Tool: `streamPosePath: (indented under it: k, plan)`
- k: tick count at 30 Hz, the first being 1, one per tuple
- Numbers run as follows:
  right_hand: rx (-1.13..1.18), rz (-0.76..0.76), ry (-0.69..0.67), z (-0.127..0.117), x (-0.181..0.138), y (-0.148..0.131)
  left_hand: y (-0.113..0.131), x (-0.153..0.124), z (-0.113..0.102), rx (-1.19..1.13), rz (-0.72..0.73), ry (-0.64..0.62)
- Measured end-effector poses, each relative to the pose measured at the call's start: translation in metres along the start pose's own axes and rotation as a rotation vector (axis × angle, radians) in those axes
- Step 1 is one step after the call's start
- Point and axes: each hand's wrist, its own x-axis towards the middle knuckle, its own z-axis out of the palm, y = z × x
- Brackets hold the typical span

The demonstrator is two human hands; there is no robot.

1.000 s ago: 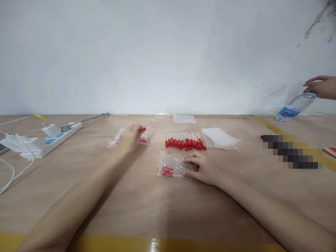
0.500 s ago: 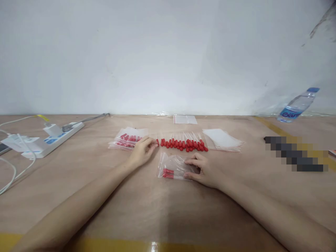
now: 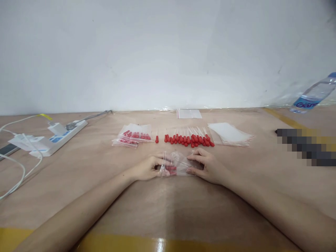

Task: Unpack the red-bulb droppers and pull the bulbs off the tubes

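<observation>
Bag (image 3: 178, 163), pinched in my left hand (image 3: 147, 169) and right hand (image 3: 210, 168): thin clear plastic film, glossy, crinkled. Dropper bulbs (image 3: 189, 139): red, smooth, rubber-like. Table (image 3: 168, 210): tan, smooth, faint sheen. Front tape strip (image 3: 105, 243): yellow, glossy. Power strip (image 3: 60, 138): white plastic.

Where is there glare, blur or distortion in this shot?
Head view: soft, even light, barely any shadows; a glare streak on the yellow tape at the near edge; the clear bag held by left hand and right hand glints; a pixelated patch at the right; wide-angle bend tilts the water bottle.
</observation>
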Motion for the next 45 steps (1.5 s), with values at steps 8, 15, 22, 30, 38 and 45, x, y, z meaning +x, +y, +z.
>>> streamPosePath:
  k: [8,15,22,30,38,45]
  plan:
    - [-0.080,-0.037,0.013,-0.001,-0.001,-0.006,0.005,-0.005,0.002,0.170,0.160,0.046]
    - [-0.118,-0.086,0.088,-0.002,-0.003,-0.003,-0.002,-0.013,0.007,0.358,0.263,0.168]
    - [-0.054,-0.259,0.017,-0.003,-0.005,0.001,-0.010,-0.019,0.004,0.493,0.258,0.220]
    - [-0.034,-0.221,-0.019,-0.003,-0.004,0.003,-0.002,-0.012,-0.003,0.314,0.156,0.081]
    - [-0.030,-0.219,-0.030,-0.003,-0.003,0.002,-0.003,-0.017,0.003,0.486,0.133,0.100]
    - [-0.036,-0.204,-0.037,-0.007,-0.004,0.001,-0.007,-0.024,-0.015,0.435,0.123,0.145]
